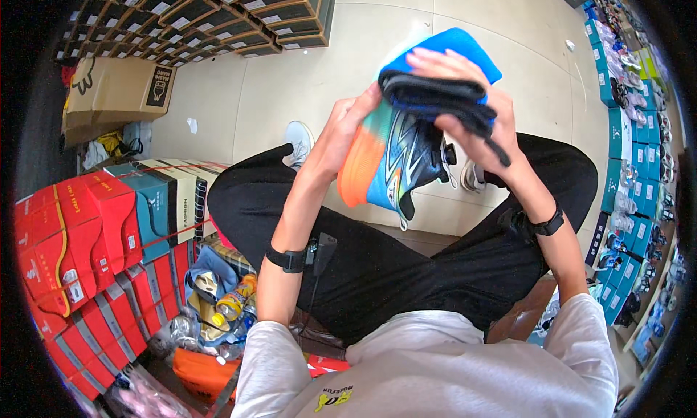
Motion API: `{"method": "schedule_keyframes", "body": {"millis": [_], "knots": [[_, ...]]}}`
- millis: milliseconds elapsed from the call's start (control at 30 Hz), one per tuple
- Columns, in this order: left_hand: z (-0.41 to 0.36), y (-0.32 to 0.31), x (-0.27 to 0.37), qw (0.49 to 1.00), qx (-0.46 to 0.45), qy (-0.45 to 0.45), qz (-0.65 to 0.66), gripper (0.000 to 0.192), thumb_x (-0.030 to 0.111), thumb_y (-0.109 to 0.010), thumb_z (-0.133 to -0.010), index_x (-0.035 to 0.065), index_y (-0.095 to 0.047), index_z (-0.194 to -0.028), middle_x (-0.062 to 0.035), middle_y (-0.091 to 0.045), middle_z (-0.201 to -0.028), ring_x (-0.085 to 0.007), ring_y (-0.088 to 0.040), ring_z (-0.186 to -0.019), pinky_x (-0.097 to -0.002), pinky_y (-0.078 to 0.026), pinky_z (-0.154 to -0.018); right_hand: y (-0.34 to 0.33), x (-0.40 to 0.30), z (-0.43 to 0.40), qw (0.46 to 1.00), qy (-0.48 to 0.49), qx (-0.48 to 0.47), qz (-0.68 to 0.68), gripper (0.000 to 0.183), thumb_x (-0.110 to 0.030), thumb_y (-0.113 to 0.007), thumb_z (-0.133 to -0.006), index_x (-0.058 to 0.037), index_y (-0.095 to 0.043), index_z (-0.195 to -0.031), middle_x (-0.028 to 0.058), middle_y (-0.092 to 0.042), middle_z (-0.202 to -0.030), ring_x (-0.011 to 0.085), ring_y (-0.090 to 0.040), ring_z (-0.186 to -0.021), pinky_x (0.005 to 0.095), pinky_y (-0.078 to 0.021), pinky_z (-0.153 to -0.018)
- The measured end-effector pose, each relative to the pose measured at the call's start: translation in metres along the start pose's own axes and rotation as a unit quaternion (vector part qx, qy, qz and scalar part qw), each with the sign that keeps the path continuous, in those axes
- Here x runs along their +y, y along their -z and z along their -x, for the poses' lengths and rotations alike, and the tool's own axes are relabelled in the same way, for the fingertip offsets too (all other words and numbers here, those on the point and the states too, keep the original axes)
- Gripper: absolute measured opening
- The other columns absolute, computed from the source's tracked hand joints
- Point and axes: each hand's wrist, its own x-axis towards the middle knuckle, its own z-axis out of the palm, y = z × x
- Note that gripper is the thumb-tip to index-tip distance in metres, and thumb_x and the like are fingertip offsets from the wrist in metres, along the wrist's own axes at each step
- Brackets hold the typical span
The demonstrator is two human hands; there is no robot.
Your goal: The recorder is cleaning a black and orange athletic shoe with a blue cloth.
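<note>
My left hand (346, 132) grips a multicoloured sneaker (405, 151) by its thick sole, which runs from orange to pale green. The shoe's upper is blue and black with white zigzag lines. It is held tilted above the floor between my knees, its heel end towards me. In my right hand (484, 110) is a folded black cloth (435, 94), pressed against the shoe's far end. A bright blue piece of fabric (454, 42), apparently part of the same cloth, spreads beyond it and hides the toe. The fingers of my right hand are blurred.
Strapped red shoeboxes (81, 227) are stacked at the left, beside bottles (228, 306) and an orange bag (204, 374). A cardboard carton (117, 94) and dark stacked boxes (218, 20) stand farther off. Teal boxes (621, 135) topped with shoes line the right.
</note>
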Motion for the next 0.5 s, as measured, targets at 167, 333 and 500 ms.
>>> {"method": "schedule_keyframes", "body": {"millis": [167, 333, 500], "knots": [[0.003, -0.006, 0.002, 1.0, 0.005, 0.028, 0.013, 0.064, 0.055, -0.052, -0.108, -0.006, -0.071, -0.113, -0.0097, -0.073, -0.103, -0.0107, -0.066, -0.089, -0.0274, -0.053, -0.081, -0.003, -0.003, 0.008, 0.945, -0.276, 0.134, -0.116, 0.035, -0.029, -0.068, -0.105, 0.0015, -0.075, -0.121, 0.0068, -0.078, -0.114, 0.0102, -0.068, -0.104, 0.0282, -0.0522, -0.096], [0.001, -0.002, -0.001, 0.999, 0.002, 0.036, 0.02, 0.064, 0.055, -0.052, -0.108, -0.0066, -0.07, -0.114, -0.0096, -0.073, -0.102, -0.0109, -0.067, -0.09, -0.0277, -0.054, -0.082, -0.009, 0.005, 0.009, 0.968, -0.154, 0.154, -0.123, 0.042, -0.029, -0.069, -0.104, 0.0015, -0.069, -0.133, 0.0085, -0.074, -0.129, 0.0133, -0.064, -0.12, 0.0299, -0.0467, -0.107], [0.004, -0.007, 0.01, 0.998, 0.044, -0.012, 0.049, 0.062, 0.051, -0.05, -0.11, -0.0059, -0.067, -0.128, -0.0106, -0.072, -0.117, -0.0124, -0.066, -0.103, -0.0287, -0.053, -0.09, -0.009, 0.008, 0.01, 0.999, 0.025, -0.016, 0.023, 0.053, -0.028, -0.082, -0.088, -0.0087, -0.069, -0.135, 0.0111, -0.068, -0.142, 0.0299, -0.058, -0.139, 0.0513, -0.0388, -0.119]]}}
